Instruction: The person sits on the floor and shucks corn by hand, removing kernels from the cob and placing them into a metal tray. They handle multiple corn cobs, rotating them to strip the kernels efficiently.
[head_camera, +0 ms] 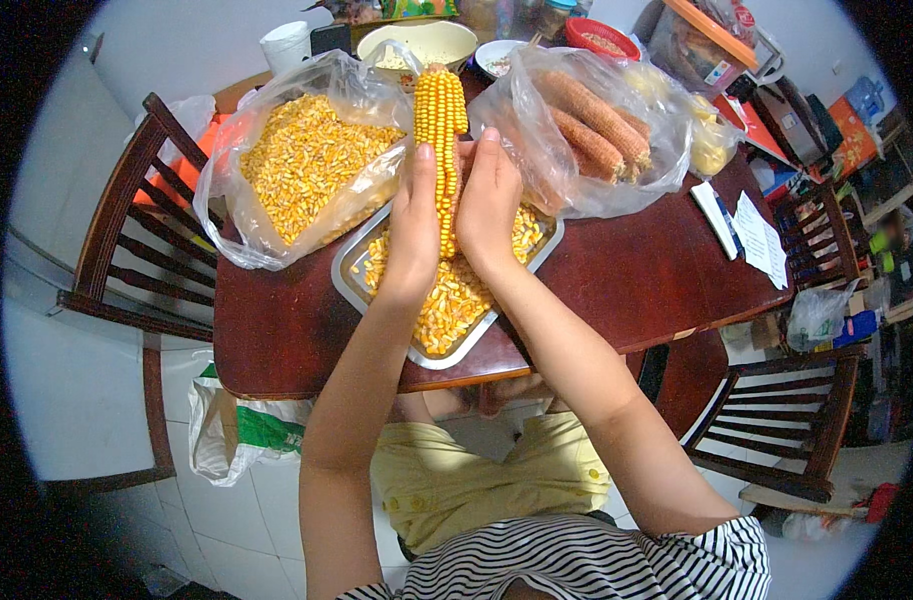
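Note:
An ear of dried yellow corn (439, 112) stands nearly upright between my two hands, with a bare strip of cob along its right side. My left hand (415, 221) presses on its left side and my right hand (490, 199) on its right. Beneath them lies a metal tray (445, 361) with loose corn kernels (453, 307) in it. To the left, an open clear plastic bag (235, 244) holds a heap of kernels (306, 157). Another clear bag (663, 184), to the right, contains several bare corn cobs (595, 120).
A cream bowl (456, 46), a white cup (285, 46), a small white bowl (494, 54) and a red basket (629, 46) stand behind the bags. Papers (760, 232) and a pen (729, 225) lie on the table's right. Wooden chairs (89, 225) flank the table.

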`<action>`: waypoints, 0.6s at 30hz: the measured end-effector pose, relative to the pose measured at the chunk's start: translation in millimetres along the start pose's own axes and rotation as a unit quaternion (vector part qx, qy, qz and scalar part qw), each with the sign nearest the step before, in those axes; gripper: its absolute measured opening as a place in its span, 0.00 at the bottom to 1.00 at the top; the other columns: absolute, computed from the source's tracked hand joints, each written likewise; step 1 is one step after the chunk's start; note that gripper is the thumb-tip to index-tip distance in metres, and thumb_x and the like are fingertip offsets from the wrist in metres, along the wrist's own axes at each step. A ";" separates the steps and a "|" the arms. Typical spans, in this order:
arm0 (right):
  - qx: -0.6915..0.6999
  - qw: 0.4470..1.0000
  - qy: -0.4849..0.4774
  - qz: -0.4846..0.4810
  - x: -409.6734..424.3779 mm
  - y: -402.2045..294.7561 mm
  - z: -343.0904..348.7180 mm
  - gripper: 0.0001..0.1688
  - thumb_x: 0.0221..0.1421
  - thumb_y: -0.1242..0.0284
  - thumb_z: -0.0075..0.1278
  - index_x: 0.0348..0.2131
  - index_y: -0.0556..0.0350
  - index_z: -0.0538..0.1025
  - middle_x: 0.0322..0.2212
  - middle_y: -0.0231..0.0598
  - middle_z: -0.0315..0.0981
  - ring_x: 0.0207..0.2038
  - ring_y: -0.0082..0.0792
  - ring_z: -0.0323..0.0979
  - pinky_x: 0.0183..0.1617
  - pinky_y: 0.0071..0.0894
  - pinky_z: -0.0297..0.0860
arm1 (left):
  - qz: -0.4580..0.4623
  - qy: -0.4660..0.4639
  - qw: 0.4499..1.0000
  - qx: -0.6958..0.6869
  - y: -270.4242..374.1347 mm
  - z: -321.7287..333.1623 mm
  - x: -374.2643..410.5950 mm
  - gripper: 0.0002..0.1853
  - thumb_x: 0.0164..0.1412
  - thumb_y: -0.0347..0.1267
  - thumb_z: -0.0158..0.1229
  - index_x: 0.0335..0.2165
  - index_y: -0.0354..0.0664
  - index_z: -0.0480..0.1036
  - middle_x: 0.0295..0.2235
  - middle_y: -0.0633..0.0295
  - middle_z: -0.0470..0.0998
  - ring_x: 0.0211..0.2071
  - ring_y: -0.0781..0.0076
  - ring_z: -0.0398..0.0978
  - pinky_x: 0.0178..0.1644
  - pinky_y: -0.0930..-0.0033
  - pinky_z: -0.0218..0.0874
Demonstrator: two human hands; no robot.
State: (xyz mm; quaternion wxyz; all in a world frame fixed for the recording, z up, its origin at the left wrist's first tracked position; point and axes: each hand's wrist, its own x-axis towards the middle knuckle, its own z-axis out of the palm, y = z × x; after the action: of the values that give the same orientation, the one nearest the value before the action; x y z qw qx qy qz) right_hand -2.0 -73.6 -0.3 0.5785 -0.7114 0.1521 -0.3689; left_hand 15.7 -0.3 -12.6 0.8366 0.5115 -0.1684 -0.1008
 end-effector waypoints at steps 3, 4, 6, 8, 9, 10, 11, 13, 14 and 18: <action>0.066 0.998 -0.018 0.011 1.8 4.0 2.6 0.35 0.66 0.54 0.27 0.28 0.65 0.76 0.21 0.46 0.75 0.26 0.41 0.73 0.35 0.38 0.66 | 0.000 0.000 1.000 0.017 2.0 -0.5 -0.1 0.26 0.68 0.47 0.36 0.49 0.36 0.65 0.41 0.59 0.72 0.42 0.74 0.70 0.50 0.73 0.59; 0.087 0.995 -0.035 0.026 2.6 4.0 1.7 0.35 0.66 0.54 0.27 0.29 0.66 0.75 0.23 0.47 0.76 0.28 0.41 0.73 0.36 0.38 0.66 | -0.002 0.006 1.000 0.031 2.6 -1.8 0.1 0.26 0.68 0.47 0.37 0.48 0.36 0.65 0.41 0.59 0.72 0.42 0.74 0.70 0.50 0.73 0.59; 0.129 0.988 -0.070 0.056 4.6 4.2 0.1 0.36 0.66 0.54 0.26 0.31 0.67 0.75 0.26 0.48 0.76 0.31 0.42 0.74 0.40 0.39 0.66 | 0.001 0.018 0.998 0.065 4.5 -2.1 -0.7 0.24 0.67 0.47 0.38 0.48 0.37 0.65 0.41 0.59 0.72 0.42 0.74 0.69 0.50 0.73 0.59; 0.133 0.988 -0.063 0.047 2.8 9.2 4.3 0.35 0.66 0.54 0.25 0.34 0.67 0.74 0.30 0.52 0.75 0.35 0.44 0.73 0.43 0.40 0.64 | 0.011 0.031 0.994 0.107 8.1 0.1 -2.7 0.24 0.67 0.46 0.40 0.48 0.37 0.64 0.42 0.59 0.71 0.43 0.74 0.68 0.50 0.73 0.58; 0.134 0.988 -0.060 0.044 -0.3 7.4 5.3 0.35 0.66 0.54 0.25 0.36 0.67 0.74 0.33 0.54 0.74 0.37 0.46 0.72 0.45 0.40 0.63 | 0.017 0.034 0.993 0.116 6.8 0.4 -2.9 0.24 0.67 0.46 0.41 0.48 0.36 0.63 0.42 0.59 0.70 0.44 0.74 0.67 0.51 0.73 0.57; 0.116 0.988 -0.089 0.043 -5.6 3.6 2.9 0.33 0.66 0.55 0.24 0.39 0.67 0.72 0.36 0.58 0.71 0.40 0.50 0.69 0.48 0.41 0.61 | 0.023 0.037 0.991 0.125 5.0 1.2 -2.9 0.24 0.67 0.45 0.42 0.49 0.36 0.62 0.43 0.59 0.70 0.45 0.73 0.67 0.51 0.73 0.57; 0.097 0.992 -0.082 -0.007 -10.2 -2.0 2.7 0.31 0.66 0.56 0.25 0.36 0.66 0.71 0.35 0.58 0.70 0.39 0.53 0.69 0.45 0.43 0.62 | 0.029 0.039 0.990 0.134 3.3 2.3 -2.8 0.24 0.66 0.45 0.43 0.50 0.36 0.61 0.44 0.58 0.69 0.46 0.73 0.66 0.51 0.73 0.57; 0.046 0.998 -0.041 -0.022 -13.7 -7.2 5.7 0.29 0.66 0.58 0.25 0.33 0.65 0.70 0.30 0.59 0.70 0.34 0.56 0.68 0.39 0.45 0.62 | 0.013 0.041 0.994 0.098 3.4 3.2 -6.1 0.25 0.66 0.45 0.45 0.51 0.36 0.60 0.45 0.58 0.68 0.46 0.73 0.66 0.52 0.72 0.57; 0.034 0.999 -0.035 -0.024 -14.4 -7.0 5.2 0.29 0.66 0.58 0.26 0.31 0.65 0.70 0.29 0.58 0.70 0.32 0.56 0.68 0.38 0.46 0.62 | 0.009 0.046 0.994 0.097 0.0 1.4 -6.2 0.25 0.65 0.45 0.45 0.51 0.36 0.60 0.45 0.57 0.68 0.46 0.73 0.66 0.52 0.72 0.57; 0.006 0.999 -0.008 -0.043 -8.8 -5.7 1.5 0.27 0.65 0.60 0.30 0.27 0.64 0.70 0.23 0.57 0.69 0.27 0.55 0.68 0.33 0.47 0.61 | -0.004 0.045 0.995 0.084 1.8 7.6 -7.1 0.27 0.65 0.46 0.45 0.51 0.35 0.58 0.45 0.57 0.68 0.46 0.72 0.66 0.51 0.72 0.57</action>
State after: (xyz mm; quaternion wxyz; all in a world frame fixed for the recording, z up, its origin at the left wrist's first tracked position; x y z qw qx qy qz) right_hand -8.2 -65.2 1.9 0.5679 -0.7167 0.1146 -0.3883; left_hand 6.1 -3.4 -9.1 0.7971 0.5844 -0.1367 -0.0662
